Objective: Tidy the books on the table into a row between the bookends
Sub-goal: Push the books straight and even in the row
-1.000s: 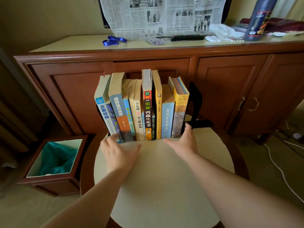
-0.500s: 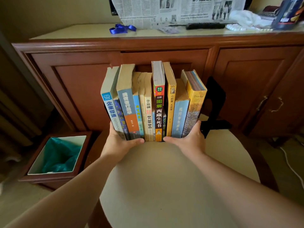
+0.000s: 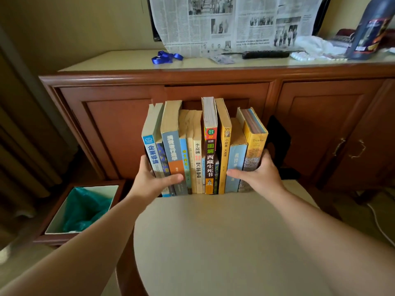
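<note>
A row of several books (image 3: 210, 150) stands upright, spines toward me, at the far edge of the round cream table (image 3: 230, 242). My left hand (image 3: 152, 180) clasps the row's left end, fingers behind the white-blue book, thumb across the spines. My right hand (image 3: 259, 174) clasps the right end at the yellow book (image 3: 255, 146), thumb over the pale blue spine. A black bookend (image 3: 279, 139) stands just right of the row, a small gap from the books. The left bookend is hidden behind the books and my hand.
A wooden sideboard (image 3: 213, 88) rises directly behind the table, its top holding a newspaper (image 3: 233, 24), blue ribbon (image 3: 165, 57), remote (image 3: 265, 54) and dark bottle (image 3: 372, 28). A wooden bin with green liner (image 3: 83, 208) sits on the floor at left. White cable (image 3: 380, 225) lies right.
Both hands moved forward from the tabletop and closed around the two ends of the book row. The view has shifted closer.
</note>
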Motion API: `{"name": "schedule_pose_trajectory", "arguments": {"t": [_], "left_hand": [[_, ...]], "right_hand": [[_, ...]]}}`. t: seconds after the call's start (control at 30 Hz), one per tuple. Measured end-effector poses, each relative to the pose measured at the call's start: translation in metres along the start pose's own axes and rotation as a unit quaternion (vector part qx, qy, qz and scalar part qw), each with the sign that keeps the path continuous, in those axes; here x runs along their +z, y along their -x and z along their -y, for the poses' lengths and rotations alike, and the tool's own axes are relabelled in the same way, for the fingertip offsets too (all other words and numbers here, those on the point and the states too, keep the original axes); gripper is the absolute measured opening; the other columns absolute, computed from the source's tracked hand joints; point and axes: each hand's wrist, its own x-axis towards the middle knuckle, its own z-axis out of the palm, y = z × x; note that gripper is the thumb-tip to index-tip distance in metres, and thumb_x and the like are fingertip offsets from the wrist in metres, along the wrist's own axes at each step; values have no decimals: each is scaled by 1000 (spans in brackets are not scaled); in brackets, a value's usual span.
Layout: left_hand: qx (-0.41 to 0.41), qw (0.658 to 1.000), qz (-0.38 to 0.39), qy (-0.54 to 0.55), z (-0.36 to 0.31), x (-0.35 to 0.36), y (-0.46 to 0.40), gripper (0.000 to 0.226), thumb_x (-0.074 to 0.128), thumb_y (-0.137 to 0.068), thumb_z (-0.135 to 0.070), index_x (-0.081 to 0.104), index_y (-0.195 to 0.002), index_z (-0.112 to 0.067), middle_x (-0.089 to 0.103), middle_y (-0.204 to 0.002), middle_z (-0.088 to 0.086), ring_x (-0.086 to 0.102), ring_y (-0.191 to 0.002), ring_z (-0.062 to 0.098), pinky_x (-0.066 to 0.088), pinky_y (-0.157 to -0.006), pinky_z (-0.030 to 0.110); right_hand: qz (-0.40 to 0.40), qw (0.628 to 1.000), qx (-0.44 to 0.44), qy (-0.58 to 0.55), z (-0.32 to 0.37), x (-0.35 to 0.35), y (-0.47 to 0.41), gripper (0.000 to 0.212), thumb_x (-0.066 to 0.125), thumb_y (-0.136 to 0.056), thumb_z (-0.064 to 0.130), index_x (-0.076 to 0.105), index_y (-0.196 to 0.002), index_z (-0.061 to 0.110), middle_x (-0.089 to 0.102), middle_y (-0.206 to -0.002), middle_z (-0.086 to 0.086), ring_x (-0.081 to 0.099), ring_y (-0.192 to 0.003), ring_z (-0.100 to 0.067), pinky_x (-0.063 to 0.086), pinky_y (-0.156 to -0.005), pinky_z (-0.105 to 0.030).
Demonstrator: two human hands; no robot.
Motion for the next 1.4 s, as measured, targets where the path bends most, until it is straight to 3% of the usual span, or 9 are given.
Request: {"name": "schedule_pose_trajectory", "arguments": {"t": [0.1, 0.2, 0.37, 0.53, 0.7, 0.77, 0.9, 1.2, 1.4], "left_hand": [[24, 999, 38, 10, -21, -5, -13, 88, 94, -71, -7, 43, -141, -17, 70, -130, 12, 70, -119, 33, 57, -97, 55], [26, 996, 80, 4, -25, 1, -19, 68, 86, -81, -7, 50, -138, -5, 69, -129, 20, 68, -119, 40, 54, -99, 64], [8, 999, 44, 25, -13, 13, -20, 57, 85, -79, -1, 59, -130, -4, 73, -122, 16, 72, -114, 35, 56, -96, 64], [-1, 999, 18, 43, -2, 16, -23, 62, 87, -78, -1, 57, -131, -6, 73, -123, 14, 72, -114, 35, 57, -95, 63], [-23, 998, 1, 63, 26, 20, -18, 69, 92, -74, -4, 58, -133, -9, 73, -125, 13, 71, -117, 33, 56, -97, 64], [-28, 997, -9, 66, 40, 24, -14, 77, 97, -68, -9, 58, -135, -9, 73, -126, 12, 70, -119, 32, 56, -99, 59], [-18, 997, -16, 75, 50, 29, -13, 79, 94, -66, -4, 57, -135, -4, 76, -122, 8, 72, -115, 27, 62, -90, 41], [4, 998, -39, 47, 44, 32, -7, 69, 90, -68, -5, 60, -130, -6, 79, -112, -5, 75, -106, 15, 62, -83, 27], [-2, 998, -46, 40, 45, 33, -7, 72, 91, -69, -7, 58, -132, -8, 78, -114, -4, 75, -109, 16, 62, -85, 29]], "right_hand": [[7, 998, -13, -61, 15, 1, -9, 105, 101, -41, 54, 51, -131, 34, 72, -113, 13, 69, -107, -10, 57, -93, -43], [3, 996, -17, -88, 15, 10, -9, 96, 102, -45, 43, 56, -129, 30, 76, -111, 12, 72, -102, -5, 60, -90, -39], [-34, 994, -29, -98, 7, 25, -7, 82, 102, -55, 32, 60, -125, 26, 75, -104, 16, 66, -91, 14, 51, -63, -8], [-68, 992, -35, -101, -1, 36, -4, 94, 104, -51, 37, 54, -129, 25, 72, -115, 13, 67, -105, 0, 52, -78, -18], [-83, 993, -39, -75, -15, 42, 5, 97, 105, -46, 34, 44, -122, 27, 62, -113, 23, 56, -101, 13, 43, -77, -9], [-87, 994, -35, -58, -24, 46, 7, 100, 106, -45, 33, 41, -122, 27, 58, -112, 25, 54, -100, 14, 43, -78, -4], [-123, 992, -21, -15, -37, 60, 12, 109, 105, -40, 42, 38, -123, 22, 62, -124, 5, 59, -119, -19, 55, -92, -38], [-137, 991, -7, 4, -37, 68, 15, 107, 105, -40, 43, 32, -115, 20, 55, -115, 6, 52, -106, -13, 47, -80, -30], [-145, 989, -2, 8, -35, 70, 17, 106, 106, -41, 43, 32, -114, 19, 57, -117, 3, 54, -104, -12, 48, -78, -29]]}}
